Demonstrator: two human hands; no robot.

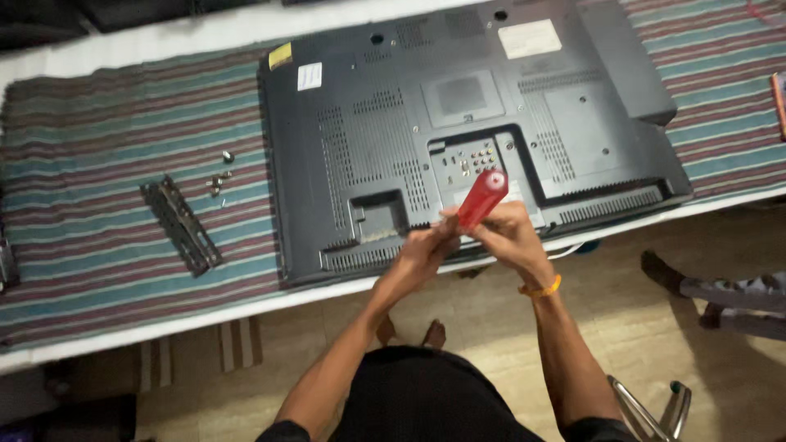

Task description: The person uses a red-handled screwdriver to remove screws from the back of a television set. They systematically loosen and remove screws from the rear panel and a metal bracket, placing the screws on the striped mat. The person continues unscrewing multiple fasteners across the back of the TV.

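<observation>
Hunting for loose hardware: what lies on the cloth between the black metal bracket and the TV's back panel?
In the head view, small silver screws lie on the striped cloth there.

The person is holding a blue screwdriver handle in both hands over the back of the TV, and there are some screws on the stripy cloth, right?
Not quite: the screwdriver handle is red, not blue, as the head view shows. The rest holds: the left hand and right hand hold it over the back of the TV, and screws lie on the stripy cloth.

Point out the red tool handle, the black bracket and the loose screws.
Red tool handle (pixel 482 199), head view, middle of the handle.
Black bracket (pixel 181 226), head view, mid-length.
Loose screws (pixel 219 182), head view, central cluster.
</observation>
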